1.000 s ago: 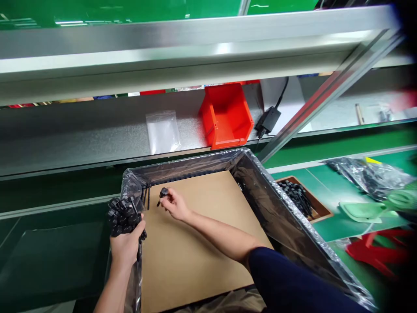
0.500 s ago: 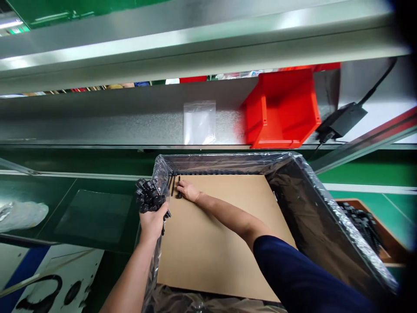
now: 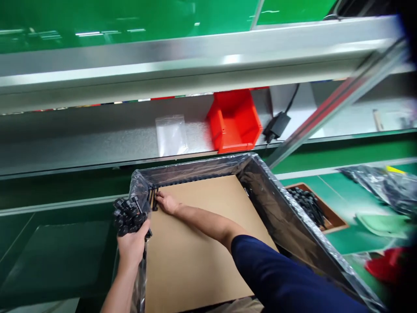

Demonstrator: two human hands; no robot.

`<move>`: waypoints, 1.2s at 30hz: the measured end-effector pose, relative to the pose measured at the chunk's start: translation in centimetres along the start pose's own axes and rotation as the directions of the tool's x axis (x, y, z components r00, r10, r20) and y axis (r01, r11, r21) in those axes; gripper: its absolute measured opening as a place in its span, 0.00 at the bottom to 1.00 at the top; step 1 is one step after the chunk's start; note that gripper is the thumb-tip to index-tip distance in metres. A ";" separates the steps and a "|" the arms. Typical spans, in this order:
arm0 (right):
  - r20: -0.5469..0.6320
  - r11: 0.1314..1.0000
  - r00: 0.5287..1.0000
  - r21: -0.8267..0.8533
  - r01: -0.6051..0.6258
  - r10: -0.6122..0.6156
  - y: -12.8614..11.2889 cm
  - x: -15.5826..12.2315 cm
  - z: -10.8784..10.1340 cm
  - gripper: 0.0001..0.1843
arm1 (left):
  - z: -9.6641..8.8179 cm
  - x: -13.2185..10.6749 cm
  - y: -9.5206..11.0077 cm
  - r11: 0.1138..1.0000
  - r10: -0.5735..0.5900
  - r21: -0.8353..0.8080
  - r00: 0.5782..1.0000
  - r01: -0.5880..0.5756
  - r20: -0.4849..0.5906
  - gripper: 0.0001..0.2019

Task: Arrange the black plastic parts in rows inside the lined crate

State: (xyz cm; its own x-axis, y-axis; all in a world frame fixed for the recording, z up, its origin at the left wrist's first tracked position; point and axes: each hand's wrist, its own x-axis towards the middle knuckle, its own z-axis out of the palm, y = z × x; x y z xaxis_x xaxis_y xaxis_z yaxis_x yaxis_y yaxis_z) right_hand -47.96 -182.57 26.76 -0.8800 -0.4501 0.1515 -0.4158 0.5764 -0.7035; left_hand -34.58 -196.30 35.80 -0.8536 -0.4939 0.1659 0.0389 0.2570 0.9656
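A bunch of black plastic parts with blocky heads and thin stems (image 3: 129, 214) is gripped in my left hand (image 3: 130, 245), above the left wall of a lined box. My right hand (image 3: 167, 202) reaches down to the far left corner of the brown cardboard sheet (image 3: 202, 252) inside the box. Its fingers are closed at a slim black part (image 3: 155, 202), which lies alongside other slim black parts in that corner. The fingertips partly hide these pieces.
Clear plastic film lines the box wall (image 3: 293, 217). On the shelf behind stand a red bin (image 3: 236, 124), a clear bag (image 3: 171, 135) and a black power adapter (image 3: 277, 126). A brown tray (image 3: 337, 224) of black parts lies to the right, near a green cloth-like item (image 3: 384, 225).
The view has swung right, so the box and shelf sit further left. My right hand remains at the far left corner, where the slim black part now lies close beside the others.
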 end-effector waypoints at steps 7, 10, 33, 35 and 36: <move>0.155 0.511 0.988 0.849 -0.132 -0.002 -6.4 -5.5 -0.4 0.25 | 0.4 -0.5 0.8 0.998 0.025 -0.064 0.995 -0.019 0.093 0.19; 0.152 0.327 0.987 0.932 -0.159 0.048 -8.5 -7.4 -0.5 0.28 | 0.5 -0.7 1.0 0.998 -0.007 -0.059 0.992 0.014 0.127 0.19; -0.150 0.866 0.853 0.086 -0.492 0.499 2.0 1.4 1.3 0.06 | 0.3 -1.1 1.4 0.986 -0.169 0.040 0.971 0.164 0.170 0.14; -0.132 0.875 0.867 0.005 -0.485 0.481 2.0 1.9 1.9 0.08 | 0.3 -1.0 1.0 0.985 -0.172 0.039 0.968 0.167 0.183 0.14; -0.122 0.880 0.875 -0.018 -0.475 0.469 1.9 2.1 2.1 0.09 | 0.3 -1.0 0.8 0.986 -0.166 0.043 0.968 0.161 0.190 0.14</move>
State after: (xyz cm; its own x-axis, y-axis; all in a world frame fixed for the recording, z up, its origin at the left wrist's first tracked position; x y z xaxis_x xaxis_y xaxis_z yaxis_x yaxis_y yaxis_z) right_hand -50.13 -183.83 24.23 -0.9928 -0.0403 -0.1132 0.0476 0.7333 -0.6783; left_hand -33.87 -195.38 36.39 -0.9310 -0.3629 -0.0379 -0.1211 0.2094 0.9703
